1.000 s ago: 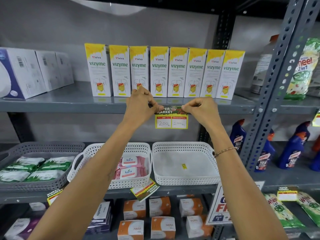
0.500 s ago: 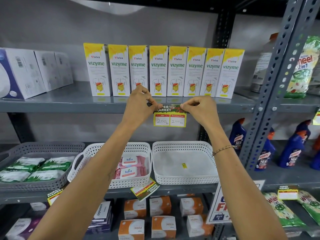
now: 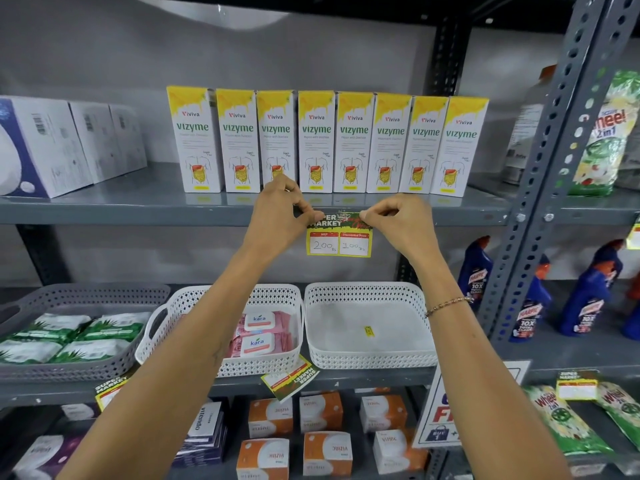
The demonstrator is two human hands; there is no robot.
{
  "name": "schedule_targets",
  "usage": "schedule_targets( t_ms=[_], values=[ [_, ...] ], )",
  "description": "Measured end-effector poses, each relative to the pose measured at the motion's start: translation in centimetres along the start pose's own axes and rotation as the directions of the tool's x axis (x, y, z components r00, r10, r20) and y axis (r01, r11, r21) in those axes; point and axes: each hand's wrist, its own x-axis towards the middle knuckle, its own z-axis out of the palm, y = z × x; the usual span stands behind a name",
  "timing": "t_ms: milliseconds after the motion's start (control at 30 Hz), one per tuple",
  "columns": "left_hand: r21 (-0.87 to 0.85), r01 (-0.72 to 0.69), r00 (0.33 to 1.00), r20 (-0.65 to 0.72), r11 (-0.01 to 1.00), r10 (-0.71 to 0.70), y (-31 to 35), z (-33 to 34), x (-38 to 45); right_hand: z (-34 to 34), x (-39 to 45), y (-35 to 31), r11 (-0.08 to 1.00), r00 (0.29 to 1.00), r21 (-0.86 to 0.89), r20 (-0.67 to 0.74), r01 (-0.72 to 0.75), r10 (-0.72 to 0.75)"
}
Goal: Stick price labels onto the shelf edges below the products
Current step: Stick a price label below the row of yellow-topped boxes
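Note:
A yellow and green price label (image 3: 338, 241) reading 200 and 100 hangs against the front edge of the grey upper shelf (image 3: 138, 214), below a row of white and yellow Vizyme boxes (image 3: 353, 143). My left hand (image 3: 280, 216) pinches the label's top left corner with thumb and fingers. My right hand (image 3: 398, 220) pinches its top right corner. Both hands press the label's top strip onto the shelf edge.
White boxes (image 3: 69, 143) stand at the far left of the upper shelf. Below are a grey basket (image 3: 79, 368), a white basket of Kara wipes (image 3: 242, 365) and another white basket (image 3: 367, 358). Other labels (image 3: 291, 377) hang on the lower shelf edge. Blue bottles (image 3: 530, 299) stand at right behind a perforated upright (image 3: 540, 188).
The label and both hands have stayed at the same place on the shelf edge; the fingers have shifted only slightly along its top corners.

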Motion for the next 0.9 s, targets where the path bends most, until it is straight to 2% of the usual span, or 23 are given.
schedule_targets(
  t_ms=[233,433,633,900],
  values=[
    [0.005,-0.013,1.0,-0.012,1.0,0.013,-0.17,0.05,-0.19,0.29,0.04,0.16,0.999,1.0,-0.046,-0.009,0.027,-0.027],
    [-0.041,0.009,1.0,-0.029,0.999,-0.01,0.14,-0.31,0.35,0.05,0.25,0.25,1.0,1.0,0.013,-0.016,0.016,-0.016],
    [-0.009,0.001,1.0,-0.022,1.0,-0.001,0.09,-0.23,0.07,0.4,0.28,0.11,0.999,0.999,-0.025,-0.024,0.04,-0.041],
    [0.003,0.008,0.998,-0.056,1.0,-0.008,0.56,-0.2,-0.13,0.73,0.52,0.43,0.997,0.992,-0.076,-0.123,0.024,-0.034]
  ],
)
